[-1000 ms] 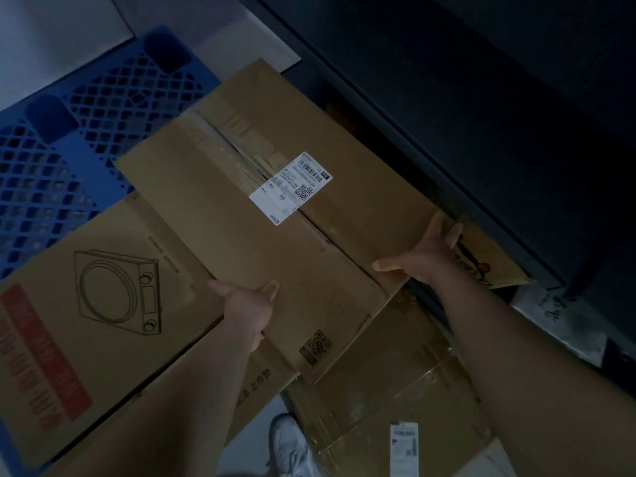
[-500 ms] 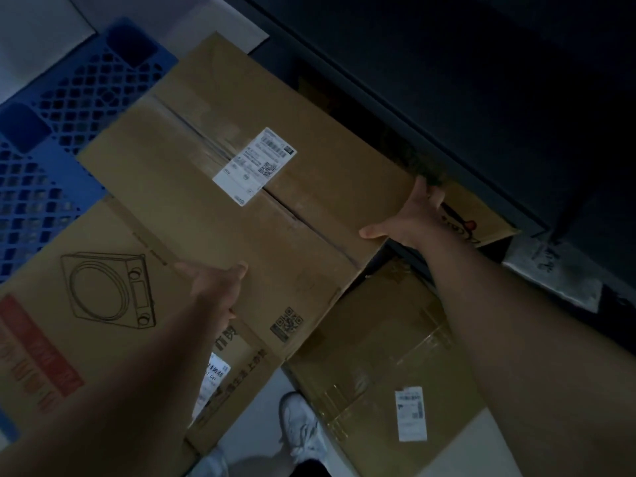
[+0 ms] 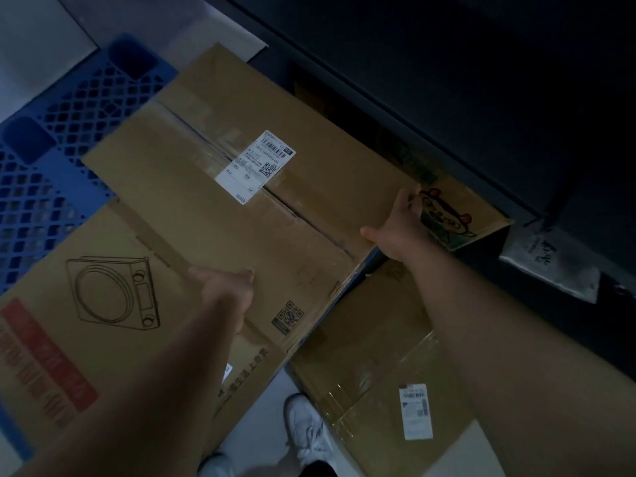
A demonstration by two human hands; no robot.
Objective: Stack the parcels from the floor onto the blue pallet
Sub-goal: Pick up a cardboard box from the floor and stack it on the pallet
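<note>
A large brown parcel [image 3: 213, 208] with a white shipping label lies slanted, partly over the blue pallet [image 3: 51, 160] and partly on a box printed with a cooker drawing [image 3: 86, 321]. My right hand [image 3: 399, 228] grips the parcel's right corner, thumb on top and fingers round the far edge. My left hand [image 3: 223, 290], blurred, rests on the parcel's near left edge with its fingers fairly straight, where that edge meets the cooker box.
A taped parcel [image 3: 371, 356] with a small label lies on the floor by my white shoe [image 3: 306, 428]. A box with a cartoon print [image 3: 454, 218] sits behind my right hand. A dark wall runs along the right, with a pale bag [image 3: 550, 263] at its foot.
The labelled parcel has settled lower onto the cooker box and pallet. My left hand has loosened from gripping the near edge to resting on it. My right hand keeps its hold.
</note>
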